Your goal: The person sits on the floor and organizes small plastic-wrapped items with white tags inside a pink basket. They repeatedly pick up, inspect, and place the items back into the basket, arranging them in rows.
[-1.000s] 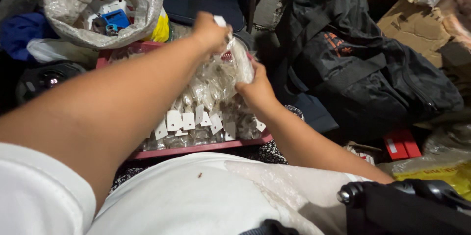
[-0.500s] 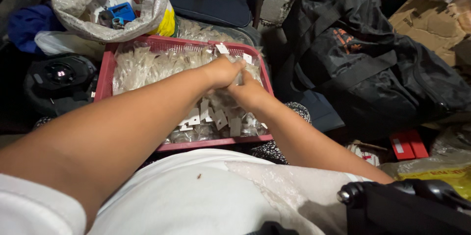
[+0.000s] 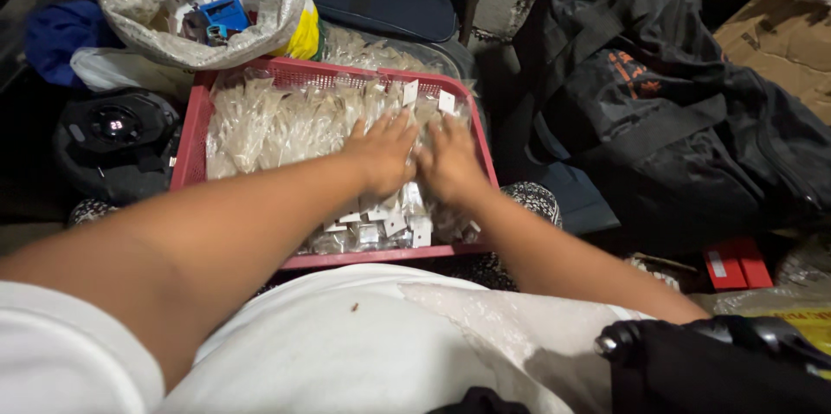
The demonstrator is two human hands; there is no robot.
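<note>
A red plastic crate (image 3: 185, 146) sits in front of me, filled with several small clear packets (image 3: 268, 124) that carry white paper tags. My left hand (image 3: 379, 153) lies flat, palm down, on the packets near the crate's right half, fingers spread. Right beside it my right hand (image 3: 447, 161) also presses flat on the packets, fingers apart. Neither hand grips anything. The two hands touch side by side. White tags (image 3: 381, 225) show just below my wrists.
A clear plastic bag (image 3: 147, 25) with a blue item stands behind the crate. A round black device (image 3: 112, 133) lies at the left. A black bag (image 3: 684, 128) fills the right, with cardboard (image 3: 779, 33) behind and a red box (image 3: 736, 265) near it.
My hands held a packet raised above the crate, then came down together. They now rest flat on the packets with fingers spread.
</note>
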